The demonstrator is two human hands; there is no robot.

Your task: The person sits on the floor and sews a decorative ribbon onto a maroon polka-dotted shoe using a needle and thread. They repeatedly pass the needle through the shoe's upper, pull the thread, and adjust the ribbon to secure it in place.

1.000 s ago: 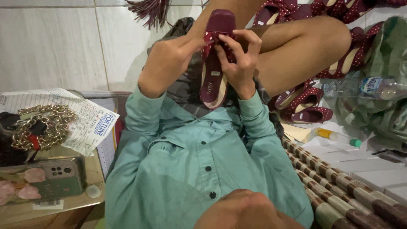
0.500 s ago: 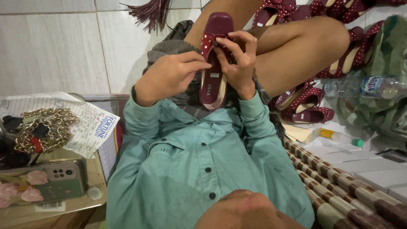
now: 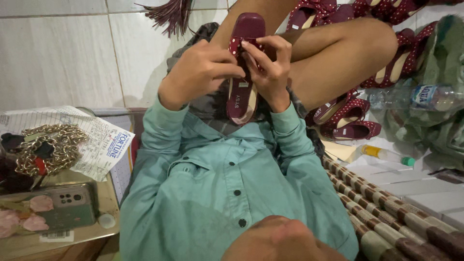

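I hold a maroon sandal (image 3: 244,96) upright in front of my chest, its toe pointing up. A maroon strap with white dots (image 3: 235,46) crosses its upper part. My left hand (image 3: 198,72) grips the sandal's left side, fingers pressed against the dotted strap. My right hand (image 3: 268,65) holds the right side, thumb and fingers pinching the strap near the top. My bent knee (image 3: 348,53) lies just behind the sandal.
More maroon dotted sandals (image 3: 345,118) lie at the right, with a plastic water bottle (image 3: 411,96) and a small yellow glue bottle (image 3: 384,154). At the left sit a gold chain (image 3: 48,147), printed paper (image 3: 104,145) and a phone (image 3: 63,208). A striped mat (image 3: 401,217) is at the lower right.
My left hand has slid from the sandal's top down to its left side. The sandal and right hand have stayed almost still.
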